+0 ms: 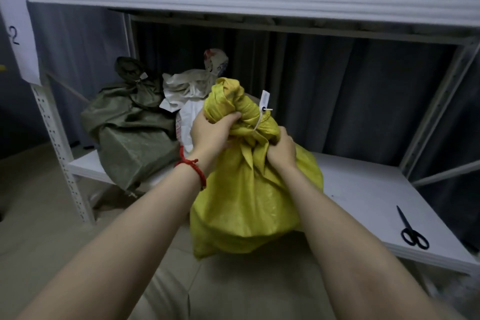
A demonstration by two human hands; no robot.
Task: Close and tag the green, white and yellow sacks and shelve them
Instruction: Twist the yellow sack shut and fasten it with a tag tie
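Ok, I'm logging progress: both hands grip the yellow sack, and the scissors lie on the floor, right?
Not the floor: the head view shows the scissors lying on the white shelf, to the right of the yellow sack. The left hand and right hand do grip that sack.

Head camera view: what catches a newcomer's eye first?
The bright yellow sack fills the centre, its tied neck gripped by the left hand and right hand, with a white tag at the tie. Behind it to the left, a green sack and a white sack sit on the shelf. Black scissors lie at its right front.
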